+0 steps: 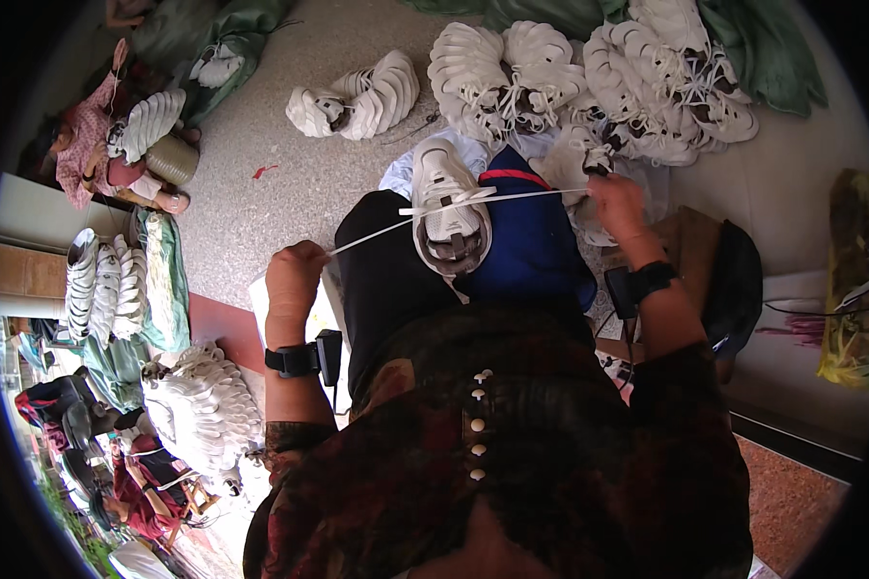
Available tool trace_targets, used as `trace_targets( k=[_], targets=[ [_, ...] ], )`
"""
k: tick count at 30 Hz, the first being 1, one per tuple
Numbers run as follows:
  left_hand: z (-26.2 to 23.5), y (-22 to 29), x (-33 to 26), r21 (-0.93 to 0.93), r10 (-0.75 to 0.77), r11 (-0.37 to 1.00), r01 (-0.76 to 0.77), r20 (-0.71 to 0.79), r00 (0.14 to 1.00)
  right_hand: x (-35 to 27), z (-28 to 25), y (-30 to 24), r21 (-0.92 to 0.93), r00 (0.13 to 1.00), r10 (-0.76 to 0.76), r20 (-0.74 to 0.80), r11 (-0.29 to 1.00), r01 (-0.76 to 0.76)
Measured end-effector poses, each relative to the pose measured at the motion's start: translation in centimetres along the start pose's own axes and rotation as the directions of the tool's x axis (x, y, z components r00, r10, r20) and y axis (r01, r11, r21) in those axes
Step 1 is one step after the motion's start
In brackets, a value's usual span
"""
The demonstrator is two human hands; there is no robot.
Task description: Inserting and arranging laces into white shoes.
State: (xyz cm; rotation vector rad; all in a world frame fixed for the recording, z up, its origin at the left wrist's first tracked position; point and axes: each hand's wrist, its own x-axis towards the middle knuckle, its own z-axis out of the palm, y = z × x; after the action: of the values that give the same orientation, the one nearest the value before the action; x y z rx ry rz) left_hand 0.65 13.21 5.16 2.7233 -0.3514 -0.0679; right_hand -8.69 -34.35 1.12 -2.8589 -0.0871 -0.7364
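A white sneaker rests on my lap, between my thighs, its dark-lined opening toward me. From its upper, a white shoelace stretches out to both sides, with a loop standing over the shoe. My left hand is closed on one lace end, left of my knee. The other end is pinched in my right hand, held farther off to the right and a little higher. A small dark thing shows at the right fingertips; I cannot tell what it is.
White sneakers lie in rows on the floor ahead, and a shorter row lies left of them. Stacked shoes stand at my left. Another person sits with shoes at the far left; more people are at the lower left.
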Motion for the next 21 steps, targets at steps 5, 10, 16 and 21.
trace_targets(
  k=[5,10,16,21],
  targets=[
    [-0.2,-2.0,-0.5,-0.073,-0.092,0.993,0.092,-0.006,0.996,-0.8,-0.8,1.9,-0.072,1.000,0.014,0.025,0.997,-0.012],
    [-0.3,-4.1,-1.0,-0.123,-0.170,0.977,0.176,0.058,0.984,-1.2,-1.1,3.0,0.012,0.998,0.020,0.061,1.000,-0.021],
    [2.1,-3.5,-1.1,0.029,-0.109,0.993,0.111,-0.086,0.990,1.3,0.9,-2.6,0.682,0.675,0.458,0.579,0.182,-0.708],
    [4.0,4.3,-0.2,-0.810,0.002,0.427,0.401,0.444,0.896,4.0,4.2,-10.9,0.813,0.804,0.156,0.574,0.003,-0.582]
  ],
)
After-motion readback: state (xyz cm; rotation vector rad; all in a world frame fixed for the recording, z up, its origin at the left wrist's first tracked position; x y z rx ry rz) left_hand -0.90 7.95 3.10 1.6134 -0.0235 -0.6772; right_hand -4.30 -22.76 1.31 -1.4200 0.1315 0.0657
